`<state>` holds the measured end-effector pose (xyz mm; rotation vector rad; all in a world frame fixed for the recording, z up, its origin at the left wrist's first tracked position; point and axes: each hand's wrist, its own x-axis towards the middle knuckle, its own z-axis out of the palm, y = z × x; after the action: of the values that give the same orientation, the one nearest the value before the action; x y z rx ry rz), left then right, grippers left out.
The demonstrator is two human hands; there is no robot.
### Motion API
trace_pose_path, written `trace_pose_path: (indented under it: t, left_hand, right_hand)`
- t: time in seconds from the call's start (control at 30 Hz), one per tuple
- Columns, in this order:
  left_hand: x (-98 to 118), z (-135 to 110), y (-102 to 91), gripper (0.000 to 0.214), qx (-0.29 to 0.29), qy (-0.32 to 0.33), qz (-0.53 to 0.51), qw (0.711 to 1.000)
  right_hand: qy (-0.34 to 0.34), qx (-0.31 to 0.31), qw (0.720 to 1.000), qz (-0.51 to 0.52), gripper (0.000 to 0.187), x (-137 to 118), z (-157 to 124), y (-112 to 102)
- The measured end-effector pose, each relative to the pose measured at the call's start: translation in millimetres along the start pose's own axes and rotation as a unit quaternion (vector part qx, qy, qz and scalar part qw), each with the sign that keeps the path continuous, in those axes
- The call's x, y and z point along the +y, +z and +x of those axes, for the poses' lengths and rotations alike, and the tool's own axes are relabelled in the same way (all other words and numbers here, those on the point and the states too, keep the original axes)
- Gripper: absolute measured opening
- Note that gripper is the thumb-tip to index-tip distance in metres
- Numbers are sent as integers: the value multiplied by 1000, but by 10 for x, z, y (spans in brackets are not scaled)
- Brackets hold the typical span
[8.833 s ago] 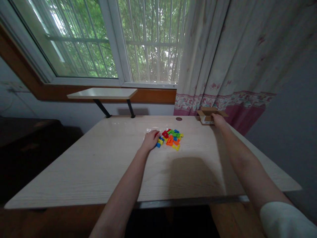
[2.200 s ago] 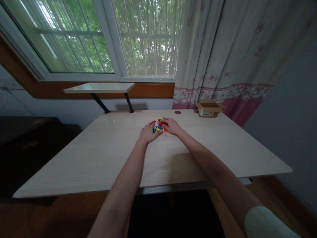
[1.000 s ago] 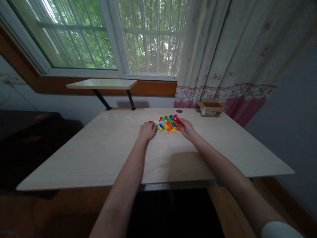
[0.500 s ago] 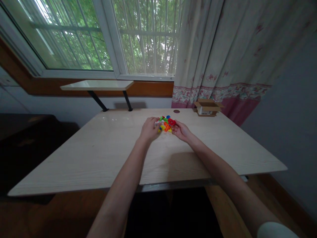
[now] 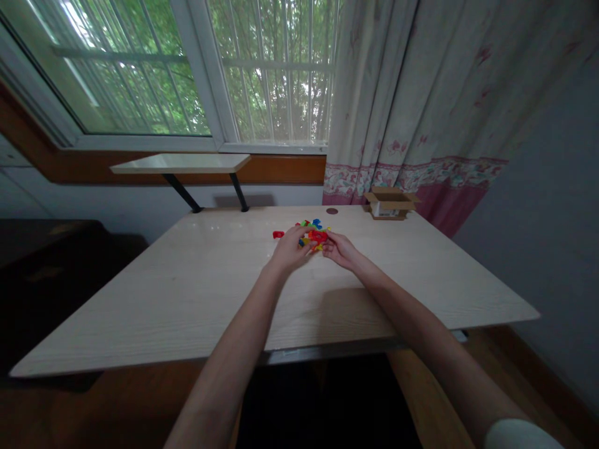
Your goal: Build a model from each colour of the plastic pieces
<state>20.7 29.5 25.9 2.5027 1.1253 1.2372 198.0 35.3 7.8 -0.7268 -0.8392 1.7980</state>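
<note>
A small pile of coloured plastic bricks (image 5: 310, 224) lies on the far middle of the light wooden table (image 5: 187, 293). My left hand (image 5: 291, 247) and my right hand (image 5: 339, 249) meet just in front of the pile. Their curled fingertips pinch a red brick (image 5: 318, 236) from either side. Part of the pile is hidden behind my fingers. A single red brick (image 5: 278, 234) lies apart on the table, left of my left hand.
An open cardboard box (image 5: 390, 204) stands at the table's far right corner, beside a round cable hole (image 5: 332, 211). A narrow white shelf (image 5: 180, 163) juts out under the window. A flowered curtain (image 5: 421, 112) hangs at the right. Dark furniture (image 5: 51, 262) stands left.
My hands have drawn together at the front of the pile and now pinch a red brick between them. A lone red brick now shows left of my left hand.
</note>
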Motion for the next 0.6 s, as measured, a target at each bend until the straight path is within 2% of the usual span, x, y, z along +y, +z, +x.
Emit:
trace_pose_path:
  t: [0.13,0.23,0.27,0.3,0.4,0.43,0.47,0.53,0.6]
  left_hand:
    - [32,7,5,28,-6,-29,-18,999]
    - [27,1,12,26,-3,-72,-25,997]
    - [14,-5,11,26,-1,-86,-29,996]
    - [-7,-14,9,26,0,-100,-35,994]
    - [-111,-54,7,26,-13,-150,-65,987]
    - [-155,-72,11,25,-18,-166,-76,983]
    - [-199,-89,18,24,-28,-176,-90,980]
    - [-283,-120,38,24,-42,-187,-121,974]
    - [-349,-137,59,23,-62,-193,-138,969]
  right_hand:
    - [-23,-3,999,-45,17,27,33,-23]
    - [-84,17,978,-188,28,12,56,-57]
    - [-125,34,956,-265,32,-2,56,-76]
    - [-174,50,919,-350,33,-19,51,-99]
    - [-302,66,754,-580,37,-59,34,-205]
    - [-320,62,705,-630,47,-60,38,-250]
    - [-326,58,668,-667,59,-53,52,-297]
    - [-319,49,631,-706,77,-20,115,-390]
    - [-308,34,627,-715,83,22,211,-467]
